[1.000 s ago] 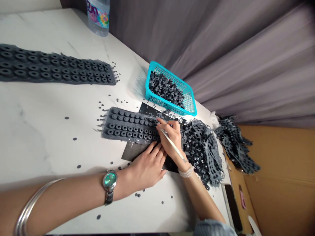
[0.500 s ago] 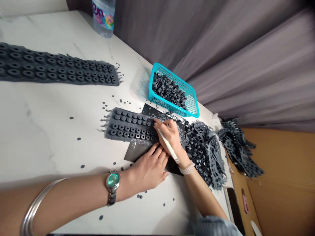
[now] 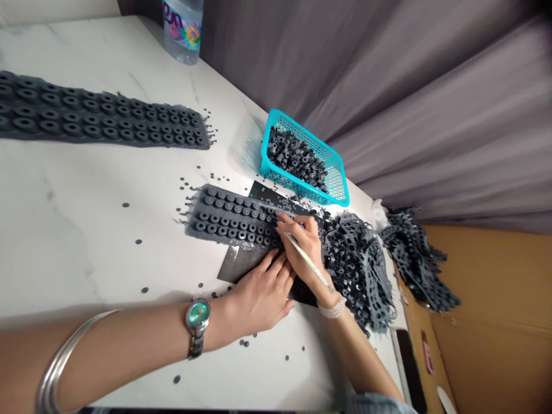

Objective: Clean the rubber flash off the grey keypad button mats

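Observation:
My right hand (image 3: 305, 244) is closed around a slim white pen-like tool (image 3: 308, 257). Its fingertips touch a dark grey rubber sheet (image 3: 228, 217) studded with rows of small ring-shaped pieces. The tool's tip is hidden among the fingers. My left hand (image 3: 261, 299), with a watch on the wrist, lies flat with fingers stretched out at the sheet's near edge, close under my right hand. Beneath the sheet is a black plate (image 3: 245, 263), partly covered by both hands. Small dark discs are scattered around it.
A turquoise basket (image 3: 305, 187) of small rubber pieces stands behind the plate. To the right lie a heap of loose pieces (image 3: 347, 276) and perforated scrap sheets (image 3: 379, 287). Another studded sheet (image 3: 99, 121) is at far left, near a water bottle (image 3: 183, 34). A curtain (image 3: 345, 69) hangs behind.
My right hand has shifted slightly to the right along the sheet, and the tool has tilted. The sheet's left end has moved a little away and to the right. My left hand has barely moved.

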### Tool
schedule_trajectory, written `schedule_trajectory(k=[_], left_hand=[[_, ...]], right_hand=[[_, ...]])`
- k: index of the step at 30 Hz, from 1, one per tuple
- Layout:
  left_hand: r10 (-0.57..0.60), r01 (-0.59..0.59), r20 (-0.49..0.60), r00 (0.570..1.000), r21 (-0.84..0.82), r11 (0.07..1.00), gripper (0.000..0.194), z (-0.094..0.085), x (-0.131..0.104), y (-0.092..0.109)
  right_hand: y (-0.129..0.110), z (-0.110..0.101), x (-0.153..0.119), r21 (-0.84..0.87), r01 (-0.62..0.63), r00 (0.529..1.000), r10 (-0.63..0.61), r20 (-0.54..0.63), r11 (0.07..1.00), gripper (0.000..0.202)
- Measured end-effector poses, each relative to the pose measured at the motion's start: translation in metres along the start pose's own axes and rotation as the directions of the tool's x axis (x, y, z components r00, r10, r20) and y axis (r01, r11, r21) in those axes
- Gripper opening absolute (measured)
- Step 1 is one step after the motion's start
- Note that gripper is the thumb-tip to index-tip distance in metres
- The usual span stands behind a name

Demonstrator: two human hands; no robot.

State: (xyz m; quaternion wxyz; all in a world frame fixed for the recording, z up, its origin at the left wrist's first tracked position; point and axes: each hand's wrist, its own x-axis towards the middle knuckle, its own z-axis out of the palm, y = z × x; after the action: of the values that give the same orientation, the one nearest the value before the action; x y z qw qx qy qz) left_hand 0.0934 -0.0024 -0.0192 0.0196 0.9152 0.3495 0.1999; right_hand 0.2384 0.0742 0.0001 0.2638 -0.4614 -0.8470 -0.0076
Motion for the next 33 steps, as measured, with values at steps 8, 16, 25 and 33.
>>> schedule_trajectory(k=[8,16,25,33], left_hand=[[0.011,-0.011,-0.026,1.000,0.004,1.000,0.057,0.001,0.000,0.000],[0.007,-0.007,-0.036,0.999,-0.005,1.000,0.055,0.000,0.000,-0.001],[-0.017,0.016,-0.036,0.999,-0.024,1.000,0.060,0.004,-0.001,0.002],[-0.152,0.154,-0.025,0.988,0.148,0.977,0.041,-0.050,0.012,-0.047]], right_hand=[[-0.008,-0.001,0.001,-0.064,0.111,0.992,-0.106,0.074,0.992,0.012],[-0.008,-0.012,0.010,-0.125,0.300,0.941,-0.273,0.199,0.946,0.021],[0.012,0.004,0.007,-0.003,-0.281,0.947,0.276,-0.162,0.960,0.014],[-0.001,-0.001,-0.005,0.212,-0.146,0.988,0.152,-0.016,0.966,0.013]])
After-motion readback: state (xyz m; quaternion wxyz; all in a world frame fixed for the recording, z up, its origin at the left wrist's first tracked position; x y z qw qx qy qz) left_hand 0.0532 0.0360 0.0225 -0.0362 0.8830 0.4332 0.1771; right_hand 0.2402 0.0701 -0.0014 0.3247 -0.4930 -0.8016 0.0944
